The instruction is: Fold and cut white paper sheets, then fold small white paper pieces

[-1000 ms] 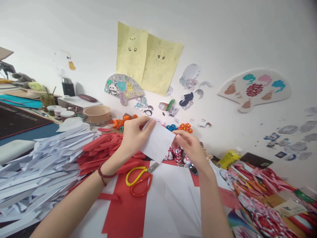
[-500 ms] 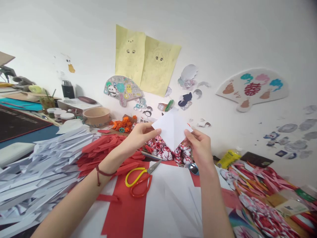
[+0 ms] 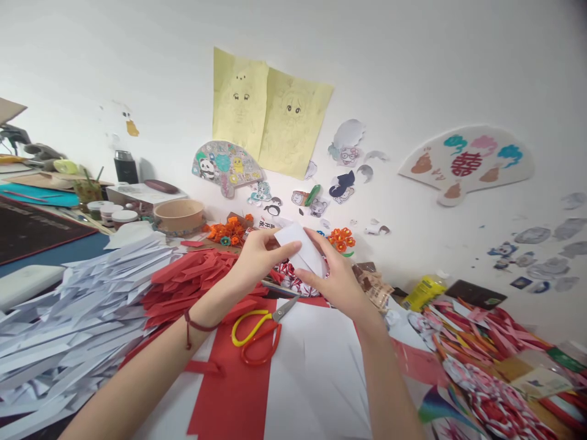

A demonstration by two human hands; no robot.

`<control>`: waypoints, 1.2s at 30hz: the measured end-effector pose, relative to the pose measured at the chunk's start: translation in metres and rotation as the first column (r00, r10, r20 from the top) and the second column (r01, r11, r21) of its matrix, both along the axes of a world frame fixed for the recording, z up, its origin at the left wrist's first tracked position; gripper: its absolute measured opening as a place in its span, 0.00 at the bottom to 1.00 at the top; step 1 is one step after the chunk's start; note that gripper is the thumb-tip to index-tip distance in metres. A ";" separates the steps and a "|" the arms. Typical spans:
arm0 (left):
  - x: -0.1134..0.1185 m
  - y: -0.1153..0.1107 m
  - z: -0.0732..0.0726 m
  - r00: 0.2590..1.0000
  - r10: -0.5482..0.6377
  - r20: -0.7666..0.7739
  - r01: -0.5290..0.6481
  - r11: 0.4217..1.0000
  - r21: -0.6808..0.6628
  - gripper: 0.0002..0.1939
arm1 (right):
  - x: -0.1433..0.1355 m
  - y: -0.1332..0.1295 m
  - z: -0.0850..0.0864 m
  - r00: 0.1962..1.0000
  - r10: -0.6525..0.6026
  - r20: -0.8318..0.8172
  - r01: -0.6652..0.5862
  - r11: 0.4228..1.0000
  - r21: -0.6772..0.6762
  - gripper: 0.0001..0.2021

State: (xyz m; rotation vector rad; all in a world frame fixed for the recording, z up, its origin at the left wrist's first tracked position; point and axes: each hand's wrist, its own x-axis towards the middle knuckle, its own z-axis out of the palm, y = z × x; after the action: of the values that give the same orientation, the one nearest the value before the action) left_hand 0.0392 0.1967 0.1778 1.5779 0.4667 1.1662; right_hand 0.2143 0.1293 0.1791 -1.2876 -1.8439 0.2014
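Note:
A small white paper [image 3: 298, 244], partly folded over, is held up between both hands above the table. My left hand [image 3: 263, 253] pinches its left side, thumb in front. At the paper's right edge, my right hand [image 3: 332, 269] grips with the thumb low and the fingers along the top. Below lie scissors [image 3: 263, 330] with one yellow and one red handle, resting on red paper [image 3: 238, 391] and white sheets [image 3: 316, 366].
Folded white strips [image 3: 92, 324] and red strips [image 3: 192, 281] are heaped at the left. Red-and-white paper pieces [image 3: 495, 397] and a yellow bottle [image 3: 424, 292] lie at the right. Orange flowers [image 3: 342, 239] and a round tan container [image 3: 178, 215] stand near the wall.
The paper has gone from an open diamond to a folded, narrower shape. My right hand has moved left, closer to my left hand, uncovering the orange flowers behind.

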 end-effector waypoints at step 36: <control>-0.009 0.013 0.000 0.838 0.353 -0.416 -0.122 0.865 0.487 0.19 | 0.039 0.009 -0.006 0.892 -0.095 -0.441 0.138 0.988 0.066 0.16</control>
State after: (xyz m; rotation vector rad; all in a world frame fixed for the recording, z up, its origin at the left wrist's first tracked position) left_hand 0.0302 0.2096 0.1777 2.2972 0.8001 1.0968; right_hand 0.2533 0.1388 0.1734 -1.1690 -1.3720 0.3068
